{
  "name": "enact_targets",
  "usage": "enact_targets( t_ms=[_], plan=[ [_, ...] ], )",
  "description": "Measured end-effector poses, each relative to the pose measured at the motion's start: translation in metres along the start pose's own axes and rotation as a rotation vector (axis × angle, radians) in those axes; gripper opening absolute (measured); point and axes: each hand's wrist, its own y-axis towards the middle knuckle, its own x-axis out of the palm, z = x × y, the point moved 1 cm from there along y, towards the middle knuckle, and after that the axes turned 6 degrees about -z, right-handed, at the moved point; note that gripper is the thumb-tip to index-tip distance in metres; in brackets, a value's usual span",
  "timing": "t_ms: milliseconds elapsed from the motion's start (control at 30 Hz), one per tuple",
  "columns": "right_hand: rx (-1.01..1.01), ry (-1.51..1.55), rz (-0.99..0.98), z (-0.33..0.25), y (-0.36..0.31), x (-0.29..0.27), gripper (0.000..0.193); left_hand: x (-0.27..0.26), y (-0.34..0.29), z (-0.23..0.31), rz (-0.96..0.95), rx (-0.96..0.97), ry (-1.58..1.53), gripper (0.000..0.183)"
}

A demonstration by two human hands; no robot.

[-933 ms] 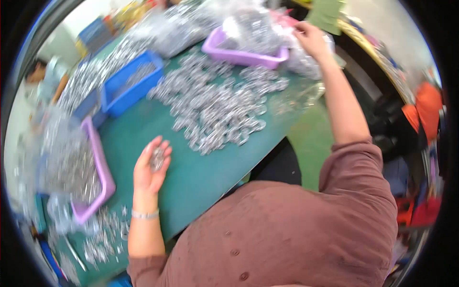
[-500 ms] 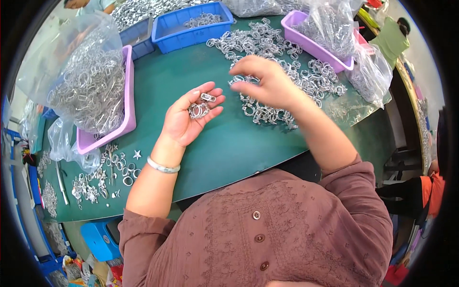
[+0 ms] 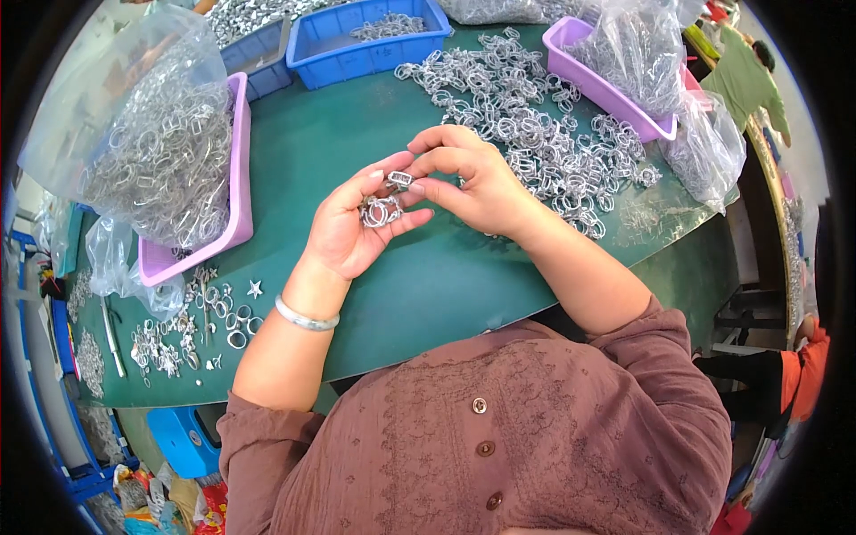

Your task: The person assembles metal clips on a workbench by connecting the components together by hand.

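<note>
My left hand [image 3: 341, 227] is palm up above the green table, its fingers curled around a few silver metal rings [image 3: 382, 212]. One ring with a rectangular top [image 3: 399, 180] stands up between the left fingertips. My right hand [image 3: 473, 183] meets it from the right, thumb and fingertips pinched at that ring's edge. Just beyond my right hand spreads a large loose pile of silver rings [image 3: 526, 116]. On my left forearm is a pale bangle [image 3: 306, 314].
A purple basket [image 3: 239, 187] with a plastic bag of rings stands at left, another purple basket [image 3: 615, 102] at right. Blue bins [image 3: 366, 58] line the back. Small rings and a star piece [image 3: 255, 289] lie near left on the green table [image 3: 446, 276]. Other people are around.
My right hand has moved left from beside the pile to my left hand, and its fingers have closed at the rectangular-topped ring. The left hand still holds the rings.
</note>
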Motion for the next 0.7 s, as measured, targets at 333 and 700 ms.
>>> enact_targets(
  t_ms=[333, 700],
  plan=[
    [-0.069, 0.008, 0.036, -0.002, -0.004, 0.003, 0.019, 0.000, -0.001, 0.002, -0.080, 0.001, -0.042, 0.040],
    [-0.017, -0.188, 0.245, 0.011, 0.006, -0.025, 0.021, -0.004, 0.000, 0.004, 0.026, 0.074, -0.017, 0.040]
  ],
)
